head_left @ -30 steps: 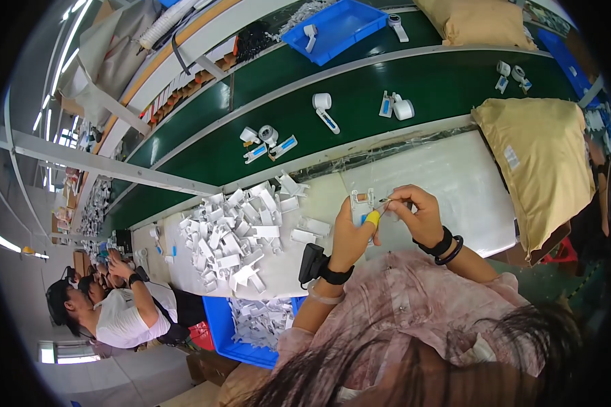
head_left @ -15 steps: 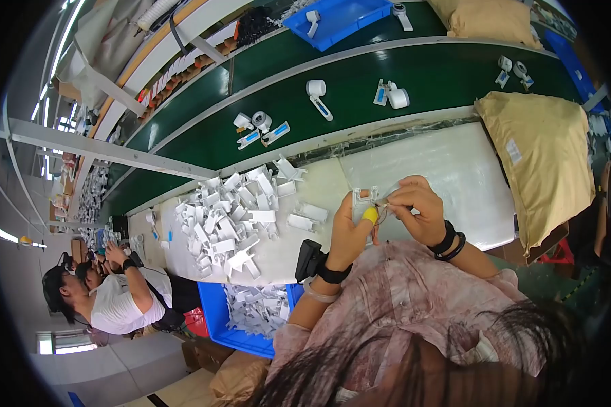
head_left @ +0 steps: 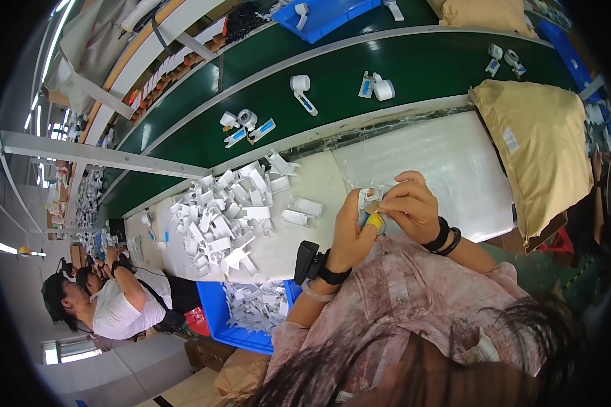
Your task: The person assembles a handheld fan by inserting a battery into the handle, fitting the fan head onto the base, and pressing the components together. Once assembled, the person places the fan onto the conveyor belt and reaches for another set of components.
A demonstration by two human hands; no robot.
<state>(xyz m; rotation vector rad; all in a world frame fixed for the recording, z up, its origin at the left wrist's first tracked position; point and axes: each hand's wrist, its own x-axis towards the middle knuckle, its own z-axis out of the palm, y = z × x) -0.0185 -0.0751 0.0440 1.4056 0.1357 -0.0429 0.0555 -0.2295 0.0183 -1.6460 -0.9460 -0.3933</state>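
my fingers (head_left: 387, 203) are pinched in close: the right hand (head_left: 409, 207) nips the top edge of a small white moulded plastic part (head_left: 368, 197), thumb and forefinger narrow on it, while the left hand (head_left: 352, 234) cups the same part from below, with a yellow cap on one fingertip (head_left: 375, 221), likely for grip or protection. i judge the two-handed hold keeps the little piece steady just above the desk edge, close to my chest, where i can see it. what exactly sits between the fingertips is too small to tell.

on my left wrist rides a black strapped device (head_left: 307, 261); the right wrist wears dark bands (head_left: 445, 237).

just left of the hands, a heap of similar white plastic brackets (head_left: 227, 214) spreads over the pale desk (head_left: 312, 247), within easy reach, and a few loose ones (head_left: 304, 210) lie between heap and hands. a clear plastic sheet (head_left: 441, 163) covers the desk to the right, and a tan padded bag (head_left: 540, 146) rests on its far right end. below the desk edge a blue plastic bin (head_left: 234, 325) holds more white parts.

beyond the desk runs a green conveyor belt (head_left: 414, 68) carrying small white rolls and blue-labelled pieces (head_left: 377, 87), spaced well apart. another person (head_left: 108, 302) works at the far left.
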